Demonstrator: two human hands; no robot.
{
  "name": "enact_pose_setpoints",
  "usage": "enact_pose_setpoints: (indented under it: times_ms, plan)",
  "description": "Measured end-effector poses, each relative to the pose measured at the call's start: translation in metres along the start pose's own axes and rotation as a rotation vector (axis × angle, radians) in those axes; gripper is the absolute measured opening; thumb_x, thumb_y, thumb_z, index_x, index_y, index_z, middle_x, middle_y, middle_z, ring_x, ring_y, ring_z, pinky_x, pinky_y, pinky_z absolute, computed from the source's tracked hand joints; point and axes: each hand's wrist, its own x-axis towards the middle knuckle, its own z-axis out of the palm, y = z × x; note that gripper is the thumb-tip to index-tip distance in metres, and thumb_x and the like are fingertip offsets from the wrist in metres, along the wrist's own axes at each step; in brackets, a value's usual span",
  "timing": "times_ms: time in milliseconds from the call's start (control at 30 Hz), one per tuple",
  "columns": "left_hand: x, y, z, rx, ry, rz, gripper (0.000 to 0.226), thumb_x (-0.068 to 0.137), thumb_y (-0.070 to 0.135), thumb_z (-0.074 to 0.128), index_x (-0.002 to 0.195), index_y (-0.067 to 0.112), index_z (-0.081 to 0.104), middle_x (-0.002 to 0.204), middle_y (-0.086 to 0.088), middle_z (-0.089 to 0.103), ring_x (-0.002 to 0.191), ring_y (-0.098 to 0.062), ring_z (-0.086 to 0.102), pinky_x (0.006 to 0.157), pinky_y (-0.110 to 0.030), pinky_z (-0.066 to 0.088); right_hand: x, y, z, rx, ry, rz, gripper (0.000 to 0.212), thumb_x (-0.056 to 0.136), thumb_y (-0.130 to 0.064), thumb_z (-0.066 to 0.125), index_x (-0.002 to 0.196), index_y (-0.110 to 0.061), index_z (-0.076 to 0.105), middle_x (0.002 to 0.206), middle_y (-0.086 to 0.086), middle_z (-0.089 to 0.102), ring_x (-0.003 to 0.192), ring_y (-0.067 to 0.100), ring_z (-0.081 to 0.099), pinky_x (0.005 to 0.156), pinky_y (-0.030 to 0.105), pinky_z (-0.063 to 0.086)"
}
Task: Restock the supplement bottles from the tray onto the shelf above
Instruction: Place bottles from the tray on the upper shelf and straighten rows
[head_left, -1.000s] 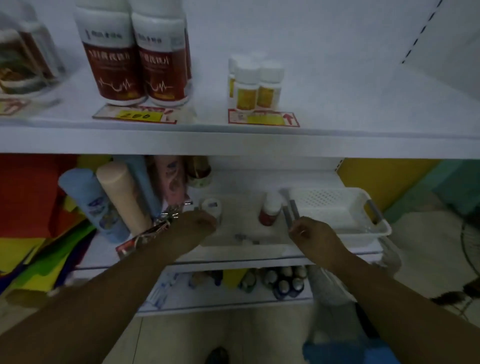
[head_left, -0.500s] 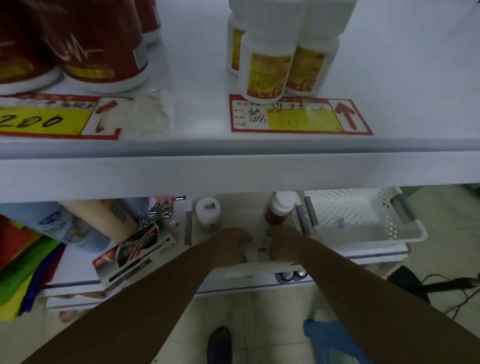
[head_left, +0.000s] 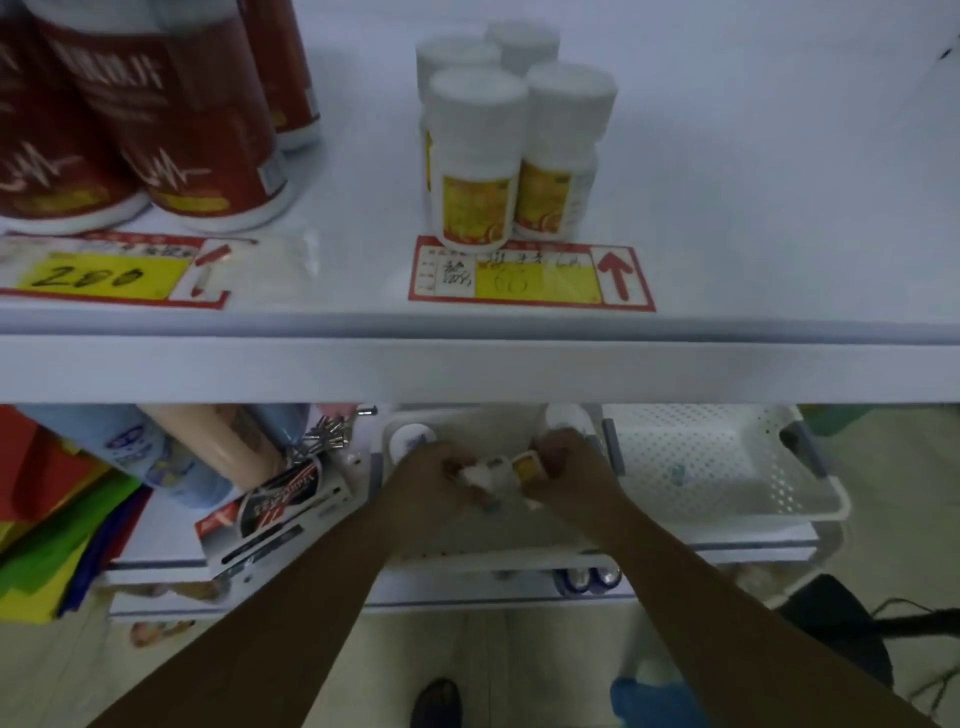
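Hands meet low at frame centre, in the tray (head_left: 519, 553): left hand (head_left: 434, 475) and right hand (head_left: 563, 470) both pinching small supplement bottles (head_left: 511, 470) bunched between them. Lifted together, one could slip and roll off. Half a second ago the hands were flatter, nothing gathered; the view has since neared the shelf (head_left: 727, 208).

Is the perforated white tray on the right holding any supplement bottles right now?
No: the perforated white tray shows only its bare dotted floor, while both hands work at the other tray to its left.
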Motion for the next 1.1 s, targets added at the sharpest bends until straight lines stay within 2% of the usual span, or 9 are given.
enact_pose_setpoints:
  times_ms: [100, 233, 367, 433, 567, 667, 800, 1000, 1100]
  plan:
    - [-0.034, 0.017, -0.017, -0.252, 0.072, 0.016, 0.009, 0.083, 0.009, 0.066, 0.083, 0.018, 0.065, 0.080, 0.000, 0.064, 0.077, -0.013, 0.063, 0.067, -0.020, 0.054, -0.033, -0.020, -0.017, 0.451, -0.121, 0.001, 0.007, 0.080, -0.009, 0.067, 0.082, -0.016, 0.068, 0.077, -0.004, 0.066, 0.073, 0.010, 0.062, 0.062, 0.013, 0.047]
    - [-0.086, 0.039, -0.029, -0.569, 0.123, 0.044, 0.011, 0.086, 0.013, 0.063, 0.088, 0.016, 0.073, 0.100, -0.013, 0.070, 0.097, -0.024, 0.068, 0.084, -0.032, 0.057, -0.077, -0.041, -0.036, 0.860, -0.262, 0.018, 0.028, 0.084, -0.004, 0.059, 0.075, -0.023, 0.078, 0.081, -0.007, 0.076, 0.076, 0.011, 0.071, 0.061, 0.022, 0.056]
    - [-0.127, 0.068, -0.031, -0.802, 0.183, 0.057, 0.022, 0.083, 0.008, 0.064, 0.102, 0.018, 0.071, 0.102, -0.009, 0.073, 0.092, -0.024, 0.071, 0.073, -0.035, 0.059, -0.112, -0.058, -0.054, 0.835, -0.260, -0.075, 0.018, 0.082, -0.006, 0.065, 0.093, -0.020, 0.069, 0.080, -0.001, 0.074, 0.065, 0.016, 0.070, 0.053, 0.023, 0.053]
    - [-0.144, 0.083, -0.033, -0.888, 0.206, 0.089, 0.023, 0.076, 0.008, 0.067, 0.096, 0.018, 0.071, 0.099, -0.008, 0.074, 0.086, -0.022, 0.072, 0.068, -0.036, 0.059, -0.125, -0.066, -0.066, 0.824, -0.204, -0.150, 0.024, 0.077, 0.002, 0.068, 0.092, -0.016, 0.062, 0.081, 0.005, 0.069, 0.060, 0.012, 0.068, 0.051, 0.021, 0.052]
    - [-0.176, 0.112, -0.029, -1.042, 0.221, 0.154, 0.034, 0.070, 0.016, 0.065, 0.103, 0.019, 0.072, 0.107, -0.009, 0.072, 0.098, -0.028, 0.069, 0.078, -0.045, 0.059, -0.151, -0.080, -0.085, 0.748, -0.168, -0.347, 0.027, 0.072, 0.005, 0.071, 0.088, -0.015, 0.061, 0.071, -0.001, 0.070, 0.058, 0.004, 0.064, 0.052, 0.018, 0.050]
    - [-0.193, 0.129, -0.018, -1.115, 0.236, 0.209, 0.042, 0.075, 0.020, 0.059, 0.116, 0.017, 0.065, 0.108, -0.008, 0.072, 0.100, -0.029, 0.067, 0.076, -0.044, 0.059, -0.171, -0.089, -0.093, 0.770, -0.185, -0.460, 0.026, 0.069, -0.003, 0.075, 0.090, -0.015, 0.065, 0.070, -0.005, 0.072, 0.057, 0.003, 0.063, 0.052, 0.015, 0.048]
    - [-0.208, 0.152, -0.004, -1.231, 0.203, 0.249, 0.036, 0.080, 0.021, 0.054, 0.112, 0.014, 0.067, 0.106, -0.015, 0.071, 0.093, -0.030, 0.069, 0.069, -0.041, 0.059, -0.190, -0.096, -0.102, 0.856, -0.176, -0.510, 0.036, 0.059, -0.026, 0.071, 0.094, -0.018, 0.068, 0.079, -0.002, 0.075, 0.063, 0.006, 0.067, 0.052, 0.015, 0.048]
    - [-0.215, 0.168, 0.006, -1.207, 0.134, 0.300, 0.036, 0.076, 0.015, 0.060, 0.111, 0.015, 0.069, 0.115, -0.017, 0.068, 0.104, -0.033, 0.067, 0.077, -0.045, 0.058, -0.197, -0.096, -0.117, 0.954, -0.237, -0.501, 0.039, 0.063, -0.028, 0.066, 0.102, -0.026, 0.068, 0.095, 0.000, 0.075, 0.086, 0.017, 0.071, 0.064, 0.028, 0.058]
    - [-0.216, 0.173, -0.002, -1.141, 0.120, 0.331, 0.039, 0.075, 0.017, 0.060, 0.114, 0.015, 0.066, 0.113, -0.018, 0.069, 0.104, -0.031, 0.067, 0.078, -0.047, 0.058, -0.194, -0.097, -0.126, 0.981, -0.233, -0.492, 0.037, 0.066, -0.027, 0.062, 0.102, -0.025, 0.067, 0.091, 0.001, 0.075, 0.081, 0.018, 0.071, 0.063, 0.031, 0.058]
